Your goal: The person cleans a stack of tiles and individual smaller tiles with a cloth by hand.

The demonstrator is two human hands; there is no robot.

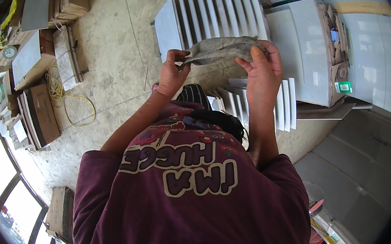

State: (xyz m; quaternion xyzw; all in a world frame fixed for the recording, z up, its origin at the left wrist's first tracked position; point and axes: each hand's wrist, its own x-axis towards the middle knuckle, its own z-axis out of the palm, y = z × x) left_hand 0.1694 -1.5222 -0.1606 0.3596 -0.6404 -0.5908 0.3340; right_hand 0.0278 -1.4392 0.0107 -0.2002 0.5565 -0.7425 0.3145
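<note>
- Both hands hold a grey, crumpled cloth (222, 49) stretched between them, above centre of the view.
- The left hand (173, 73) pinches the cloth's left end between thumb and fingers; the right hand (262, 69) closes over its right end, fingers curled on top.
- Just behind the cloth, at twelve o'clock, a row of pale tiles (210, 13) stands on edge, fanned across the concrete floor (111, 67).
- Below the hands, more upright tiles (284, 104) show beside the right forearm.
- At two o'clock, a stack of large pale slabs (301, 47) lies flat.
- At nine o'clock, cardboard boxes (41, 112) and a coiled yellow cord (68, 98) lie well apart from the hands.
- A maroon printed shirt (192, 201) fills six o'clock.
</note>
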